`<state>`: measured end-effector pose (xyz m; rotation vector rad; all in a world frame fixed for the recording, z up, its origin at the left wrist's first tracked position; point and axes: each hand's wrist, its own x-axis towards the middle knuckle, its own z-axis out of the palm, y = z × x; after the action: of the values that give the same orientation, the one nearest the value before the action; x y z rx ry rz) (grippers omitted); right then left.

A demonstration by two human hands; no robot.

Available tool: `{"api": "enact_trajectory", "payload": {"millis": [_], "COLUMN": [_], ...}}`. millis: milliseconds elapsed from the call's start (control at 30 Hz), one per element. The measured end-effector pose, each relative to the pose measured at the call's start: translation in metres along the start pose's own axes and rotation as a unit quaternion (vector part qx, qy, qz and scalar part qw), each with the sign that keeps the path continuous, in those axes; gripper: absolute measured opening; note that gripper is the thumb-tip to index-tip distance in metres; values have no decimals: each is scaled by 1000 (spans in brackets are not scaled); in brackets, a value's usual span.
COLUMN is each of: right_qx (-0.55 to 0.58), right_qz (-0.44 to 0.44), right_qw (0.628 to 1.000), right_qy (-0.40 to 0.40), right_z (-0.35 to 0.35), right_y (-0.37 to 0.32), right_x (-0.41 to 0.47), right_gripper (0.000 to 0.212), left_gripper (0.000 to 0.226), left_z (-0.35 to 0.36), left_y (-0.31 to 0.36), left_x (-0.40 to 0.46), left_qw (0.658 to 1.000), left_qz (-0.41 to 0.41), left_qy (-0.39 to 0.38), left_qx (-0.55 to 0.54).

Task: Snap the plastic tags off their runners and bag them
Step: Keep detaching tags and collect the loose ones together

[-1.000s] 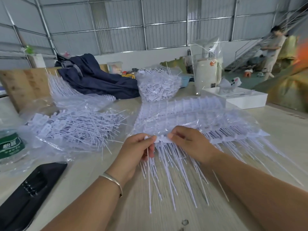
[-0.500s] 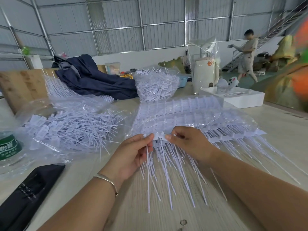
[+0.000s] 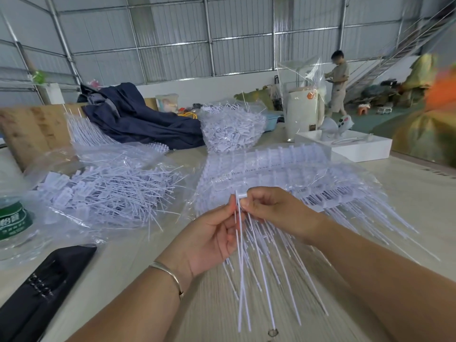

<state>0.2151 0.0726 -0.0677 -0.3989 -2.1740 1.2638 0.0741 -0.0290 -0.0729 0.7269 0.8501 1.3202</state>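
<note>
Close above the desk [image 3: 407, 193], a strip of white plastic tags [image 3: 240, 201] is pinched between two bare hands at its head end, its long thin tails fanning down toward the camera. The left hand [image 3: 212, 240], a thin metal bangle [image 3: 170, 275] on its wrist, curls its fingers [image 3: 232, 206] around the tag stems from the left; the right hand [image 3: 274, 208] grips the white head of the strip between thumb and bent fingers from the right. Just behind the hands lies a stack of uncut tag runners [image 3: 266, 166] under clear plastic film, their tails spreading to the right over the pale wood. To the left, an open clear bag [image 3: 106, 188] holds a loose heap of separated tags; farther back stands a fuller bag of tags [image 3: 232, 129]. At the left edge is a clear water bottle [image 3: 12, 218] with a green label whose white characters are too blurred to read, and a black pouch [image 3: 44, 280] lies nearer the camera. Dark blue clothing [image 3: 138, 119], a white box [image 3: 355, 146] and a white cylindrical appliance [image 3: 301, 112] sit along the far side. In the background a person [image 3: 339, 82] stands near a metal staircase [image 3: 394, 50] against a corrugated wall.
</note>
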Motion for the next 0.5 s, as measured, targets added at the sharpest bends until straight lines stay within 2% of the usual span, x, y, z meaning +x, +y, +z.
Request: {"api": "enact_trajectory", "payload": {"millis": [100, 200, 267, 433, 500], "right_qx": [-5, -37, -59, -39, -20], "right_qz": [-3, 8, 17, -15, -19], "right_qw": [1000, 998, 996, 993, 992], "right_qy": [21, 49, 72, 107, 120], "right_z": [-1, -5, -8, -10, -11], "right_y": [3, 12, 18, 21, 21], "right_x": [0, 0, 1, 3, 3], "right_gripper": [28, 46, 51, 8, 5], "left_gripper": [19, 16, 13, 8, 3], "left_z": [-2, -5, -5, -8, -10], "left_y": [2, 3, 2, 3, 3], "left_x": [1, 3, 4, 6, 7], "left_qw": [998, 993, 992, 986, 986], "left_qz": [18, 36, 45, 86, 86], "left_qy": [38, 96, 107, 131, 134], "left_qx": [42, 51, 49, 56, 52]}}
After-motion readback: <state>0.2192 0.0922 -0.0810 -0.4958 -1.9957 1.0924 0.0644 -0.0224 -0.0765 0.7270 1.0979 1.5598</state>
